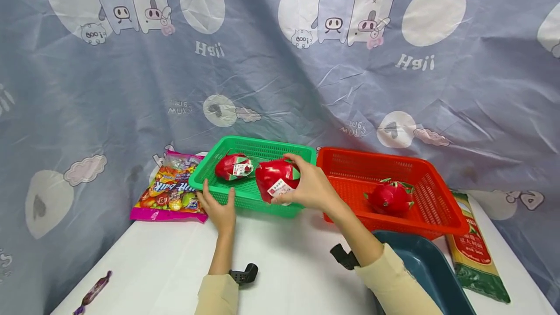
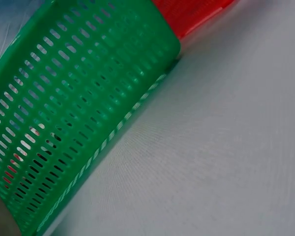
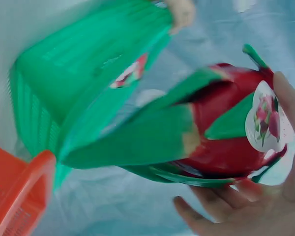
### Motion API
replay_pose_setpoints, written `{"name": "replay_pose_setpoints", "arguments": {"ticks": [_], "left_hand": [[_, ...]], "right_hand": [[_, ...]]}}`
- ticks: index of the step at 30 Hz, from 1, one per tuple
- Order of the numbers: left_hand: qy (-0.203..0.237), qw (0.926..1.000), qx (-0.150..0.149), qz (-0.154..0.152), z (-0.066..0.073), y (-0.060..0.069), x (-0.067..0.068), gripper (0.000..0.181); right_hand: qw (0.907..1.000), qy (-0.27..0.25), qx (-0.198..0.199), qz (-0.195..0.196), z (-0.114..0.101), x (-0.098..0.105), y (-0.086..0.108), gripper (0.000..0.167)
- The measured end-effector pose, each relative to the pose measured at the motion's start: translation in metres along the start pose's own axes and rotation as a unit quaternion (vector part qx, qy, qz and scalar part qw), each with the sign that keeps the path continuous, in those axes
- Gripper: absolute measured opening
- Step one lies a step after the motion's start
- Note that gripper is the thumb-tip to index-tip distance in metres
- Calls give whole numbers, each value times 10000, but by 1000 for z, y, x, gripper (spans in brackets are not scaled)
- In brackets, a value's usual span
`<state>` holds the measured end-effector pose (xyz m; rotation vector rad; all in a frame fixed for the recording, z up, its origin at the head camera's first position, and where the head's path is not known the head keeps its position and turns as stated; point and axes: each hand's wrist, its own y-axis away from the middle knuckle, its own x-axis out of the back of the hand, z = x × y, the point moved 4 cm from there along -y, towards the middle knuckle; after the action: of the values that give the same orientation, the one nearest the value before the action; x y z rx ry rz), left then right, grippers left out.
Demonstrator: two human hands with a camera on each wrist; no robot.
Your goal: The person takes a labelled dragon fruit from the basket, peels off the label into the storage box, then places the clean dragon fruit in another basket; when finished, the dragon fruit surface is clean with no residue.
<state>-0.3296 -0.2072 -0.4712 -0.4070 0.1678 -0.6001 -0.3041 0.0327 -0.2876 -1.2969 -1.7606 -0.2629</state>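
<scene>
My right hand [image 1: 312, 186] holds a red dragon fruit [image 1: 275, 179] with a white label above the front right of the green basket [image 1: 262, 208]. In the right wrist view, the thumb and fingers hold this dragon fruit [image 3: 221, 132] by its label end, its green leaf tips pointing away. A second labelled dragon fruit [image 1: 232, 166] lies in the basket's left half. At the basket's front left corner is my left hand [image 1: 221, 213], fingers spread and touching the rim. The left wrist view mostly shows the basket's slotted wall [image 2: 83, 98].
Right of the green basket stands a red basket [image 1: 350, 213] with another dragon fruit [image 1: 390, 197] inside. A dark blue tray [image 1: 420, 261] and a green-and-red packet [image 1: 474, 252] are at the right. Leftward lie a candy bag [image 1: 170, 188] and a wrapped candy [image 1: 95, 289].
</scene>
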Motion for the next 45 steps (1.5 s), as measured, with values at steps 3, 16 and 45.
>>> {"name": "replay_pose_setpoints", "arguments": {"ticks": [3,16,45], "left_hand": [[22,10000,-21,10,0,5,-2,75],[315,9995,-56,65,2,3,2,73],[-642,9940,506,-721,32,9,10,79]], "right_hand": [[9996,213,-199,-68,-10,9,42,96],[9895,1128,-838,352,-1,-40,157,95],[9996,48,-107,253,62,-81,157,91]]}}
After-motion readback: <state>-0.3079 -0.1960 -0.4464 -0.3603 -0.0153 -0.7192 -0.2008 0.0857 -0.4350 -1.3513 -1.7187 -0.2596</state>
